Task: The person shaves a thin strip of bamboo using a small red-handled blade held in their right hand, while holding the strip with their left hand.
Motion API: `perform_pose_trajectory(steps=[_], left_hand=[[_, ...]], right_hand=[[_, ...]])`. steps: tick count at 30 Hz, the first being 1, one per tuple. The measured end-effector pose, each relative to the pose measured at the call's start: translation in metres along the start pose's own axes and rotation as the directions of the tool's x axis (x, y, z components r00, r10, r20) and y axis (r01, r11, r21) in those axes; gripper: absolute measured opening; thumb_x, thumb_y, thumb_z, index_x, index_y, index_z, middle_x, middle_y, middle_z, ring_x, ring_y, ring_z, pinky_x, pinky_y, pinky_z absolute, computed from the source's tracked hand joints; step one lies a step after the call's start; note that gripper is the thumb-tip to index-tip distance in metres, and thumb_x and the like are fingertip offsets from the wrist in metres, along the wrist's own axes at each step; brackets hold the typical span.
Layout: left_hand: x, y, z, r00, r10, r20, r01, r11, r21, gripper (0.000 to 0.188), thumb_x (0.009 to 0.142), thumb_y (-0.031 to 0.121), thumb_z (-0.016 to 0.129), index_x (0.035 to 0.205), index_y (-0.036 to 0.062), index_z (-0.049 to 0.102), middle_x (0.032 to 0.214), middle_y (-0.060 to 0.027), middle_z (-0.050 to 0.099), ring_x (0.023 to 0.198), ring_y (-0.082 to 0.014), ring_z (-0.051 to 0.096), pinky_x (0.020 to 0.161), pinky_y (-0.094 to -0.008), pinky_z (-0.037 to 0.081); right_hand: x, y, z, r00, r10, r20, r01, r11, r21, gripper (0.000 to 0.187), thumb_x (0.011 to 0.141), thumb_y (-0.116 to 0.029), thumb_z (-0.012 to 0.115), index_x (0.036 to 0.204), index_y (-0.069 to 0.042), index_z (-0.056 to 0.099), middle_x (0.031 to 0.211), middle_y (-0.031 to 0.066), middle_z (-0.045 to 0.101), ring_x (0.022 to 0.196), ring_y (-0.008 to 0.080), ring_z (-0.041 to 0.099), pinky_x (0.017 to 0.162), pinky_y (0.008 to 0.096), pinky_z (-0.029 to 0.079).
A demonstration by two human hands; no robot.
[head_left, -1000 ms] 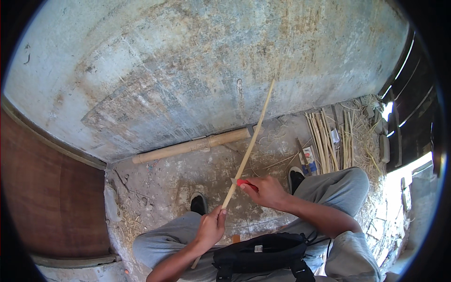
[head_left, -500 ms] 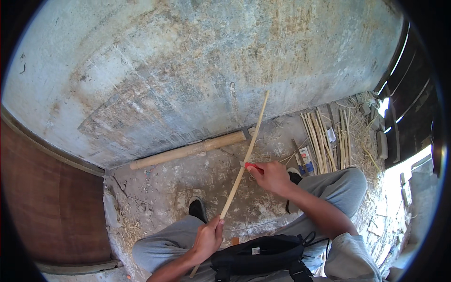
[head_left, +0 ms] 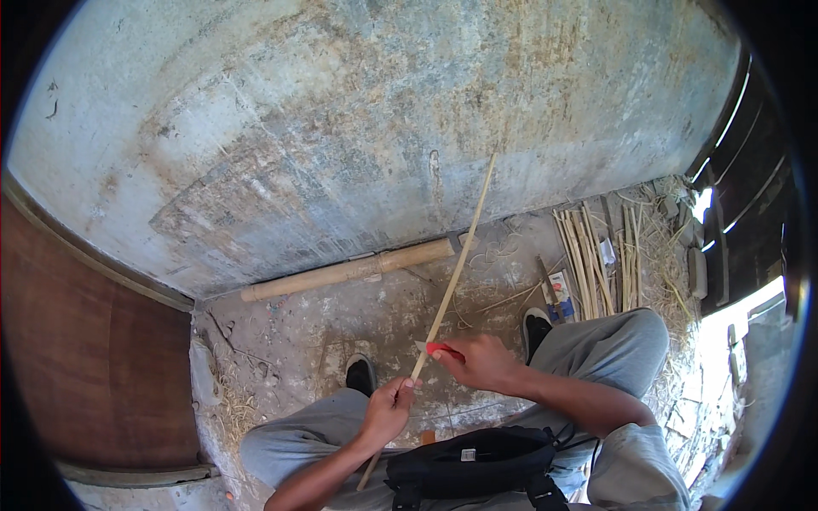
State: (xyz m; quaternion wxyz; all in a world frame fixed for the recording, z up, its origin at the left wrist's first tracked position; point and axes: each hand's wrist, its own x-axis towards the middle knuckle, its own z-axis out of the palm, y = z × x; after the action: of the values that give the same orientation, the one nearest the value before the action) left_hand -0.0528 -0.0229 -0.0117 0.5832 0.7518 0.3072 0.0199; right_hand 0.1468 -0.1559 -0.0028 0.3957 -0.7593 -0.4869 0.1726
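Left hand (head_left: 388, 411) grips the long thin stick (head_left: 452, 281) low down.
Right hand (head_left: 481, 362), closed on a red knife (head_left: 441, 349), touches the stick just above; the stick points up toward the wall (head_left: 341, 128).

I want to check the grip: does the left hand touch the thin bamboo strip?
Touching. The head view shows the left hand closed around the thin bamboo strip.

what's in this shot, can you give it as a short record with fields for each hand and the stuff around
left hand: left hand grips the lower part of a long thin bamboo strip
right hand: right hand holds a red-handled tool against the strip
strip pose: slanting up and away toward the wall
ground: thick bamboo pole along the wall's foot; bundle of thin strips on the right
lap: black bag
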Motion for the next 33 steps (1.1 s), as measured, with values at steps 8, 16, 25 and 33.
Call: perform_pose_trajectory(steps=[8, 16, 25, 33], left_hand=[[-0.002, 0.017, 0.002, 0.973, -0.216, 0.084, 0.231, 0.931, -0.282, 0.024, 0.107, 0.023, 0.054, 0.111, 0.0009, 0.062, 0.073, 0.0032, 0.052, 0.053, -0.0028, 0.041, 0.047, -0.0208, 0.031], [-0.006, 0.011, 0.004, 0.997, -0.067, -0.026, 0.065, 0.995, -0.080, 0.030, 0.107, 0.026, 0.054, 0.109, -0.0007, 0.068, 0.069, 0.0038, 0.051, 0.055, -0.0021, 0.040, 0.048, -0.0215, 0.032], [-0.011, 0.008, 0.004, 0.995, -0.084, -0.056, 0.080, 0.995, -0.066, 0.035, 0.104, 0.025, 0.060, 0.127, -0.0012, 0.066, 0.071, 0.0020, 0.055, 0.069, -0.0050, 0.044, 0.059, -0.0262, 0.041], [-0.012, 0.015, 0.000, 0.993, -0.105, -0.048, 0.101, 0.991, -0.086, 0.034, 0.105, 0.024, 0.059, 0.124, -0.0020, 0.068, 0.069, 0.0039, 0.051, 0.068, -0.0043, 0.042, 0.057, -0.0256, 0.039]], right_hand=[[-0.005, -0.005, -0.006, 0.996, 0.053, 0.077, -0.055, 0.998, 0.025, 0.037, 0.098, -0.038, 0.060, 0.093, -0.004, 0.071, 0.070, 0.0200, 0.068, 0.063, 0.0426, 0.066, 0.061, 0.0518, 0.052], [-0.008, 0.000, 0.000, 1.000, 0.004, 0.019, -0.004, 1.000, 0.018, 0.036, 0.098, -0.038, 0.060, 0.092, -0.004, 0.071, 0.073, 0.0201, 0.068, 0.064, 0.0431, 0.066, 0.060, 0.0526, 0.052], [-0.009, 0.000, -0.001, 0.998, -0.058, -0.019, 0.056, 0.996, -0.075, 0.034, 0.096, -0.037, 0.064, 0.089, -0.004, 0.070, 0.072, 0.0169, 0.069, 0.061, 0.0400, 0.067, 0.055, 0.0497, 0.052], [-0.007, 0.004, 0.001, 0.989, -0.115, -0.091, 0.107, 0.990, -0.088, 0.033, 0.095, -0.037, 0.066, 0.086, -0.005, 0.069, 0.072, 0.0151, 0.070, 0.059, 0.0378, 0.067, 0.052, 0.0479, 0.051]])
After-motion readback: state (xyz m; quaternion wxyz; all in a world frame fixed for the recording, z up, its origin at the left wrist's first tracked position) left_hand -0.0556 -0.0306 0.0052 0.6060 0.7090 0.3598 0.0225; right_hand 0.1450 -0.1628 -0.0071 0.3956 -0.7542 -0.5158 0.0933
